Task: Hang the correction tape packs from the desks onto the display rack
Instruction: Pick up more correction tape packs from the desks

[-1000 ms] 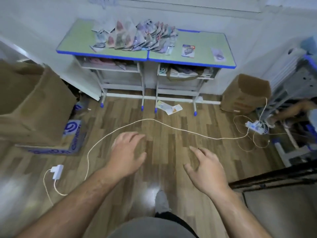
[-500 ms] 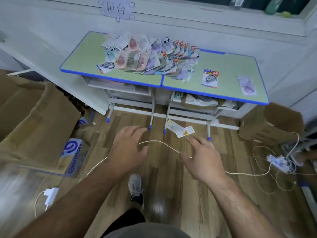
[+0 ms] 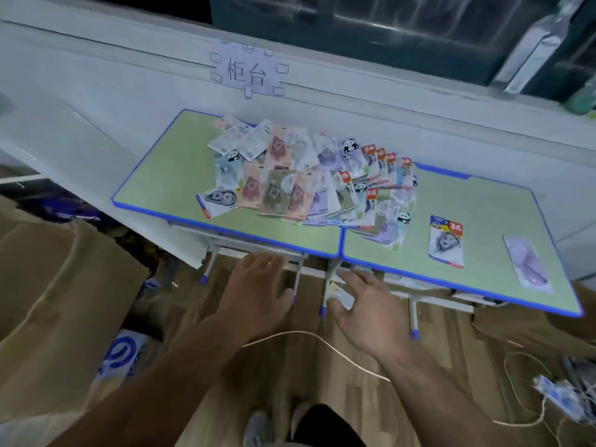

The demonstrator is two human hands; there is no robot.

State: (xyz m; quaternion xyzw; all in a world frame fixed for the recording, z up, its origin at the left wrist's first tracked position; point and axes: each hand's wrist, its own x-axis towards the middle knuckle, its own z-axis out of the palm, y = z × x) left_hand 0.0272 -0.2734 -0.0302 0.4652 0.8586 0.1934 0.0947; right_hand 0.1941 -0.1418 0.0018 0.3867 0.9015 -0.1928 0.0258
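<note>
Two green desks with blue edges stand side by side against the wall, the left desk (image 3: 161, 185) and the right desk (image 3: 490, 214). A heap of several correction tape packs (image 3: 303, 182) lies across their join. One pack with a red "36" label (image 3: 446, 241) lies alone on the right desk, and a pale purple pack (image 3: 527, 264) lies near its right end. My left hand (image 3: 258, 285) and my right hand (image 3: 367, 311) hover below the desks' front edge, fingers spread, holding nothing. The display rack is out of view.
Brown cardboard boxes (image 3: 58, 301) stand at the left, and another box (image 3: 532, 330) sits under the right desk. A white cable (image 3: 306, 335) runs across the wooden floor to a power strip (image 3: 561, 395) at the right. A paper sign (image 3: 246, 72) hangs on the wall.
I have walked toward the desks, which now fill the view. Both hands have risen and moved forward to just below the desks' front edge, still holding nothing.
</note>
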